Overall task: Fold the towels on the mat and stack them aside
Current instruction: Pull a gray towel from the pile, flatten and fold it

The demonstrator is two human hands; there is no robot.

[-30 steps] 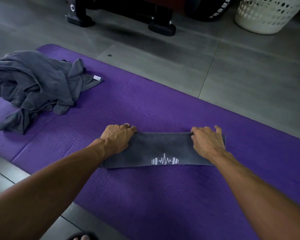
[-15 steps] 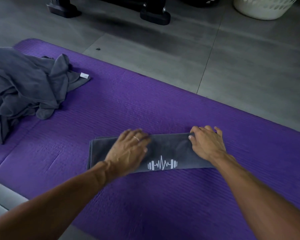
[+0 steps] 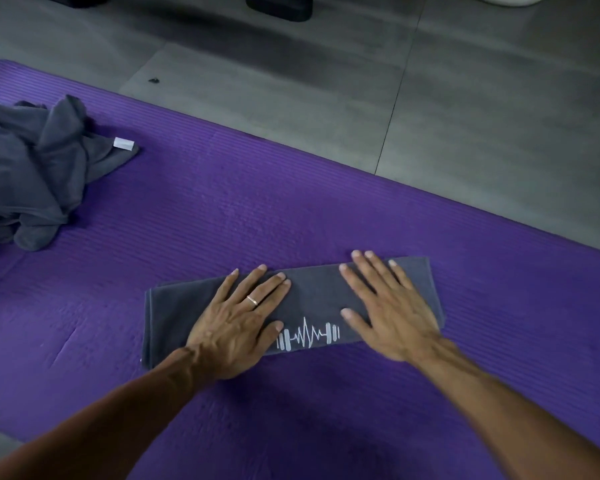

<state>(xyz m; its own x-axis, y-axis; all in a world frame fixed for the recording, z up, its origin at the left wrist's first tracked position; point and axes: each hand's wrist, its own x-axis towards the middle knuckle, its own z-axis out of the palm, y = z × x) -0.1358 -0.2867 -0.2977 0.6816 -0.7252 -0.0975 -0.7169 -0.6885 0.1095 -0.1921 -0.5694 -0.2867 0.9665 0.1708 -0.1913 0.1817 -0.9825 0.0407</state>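
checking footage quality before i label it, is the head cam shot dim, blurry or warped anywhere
Head view: dim, flat indoor light, no glare; the right hand is slightly motion-smeared, while the left hand and the white logo on the folded towel read sharp; the wide-angle lens bows the purple mat edge; the forearms shade the mat's near part.

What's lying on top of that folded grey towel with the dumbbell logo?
Both hands rest flat on the folded towel: left hand, right hand. The white logo shows between them; the cloth beneath the palms is hidden.
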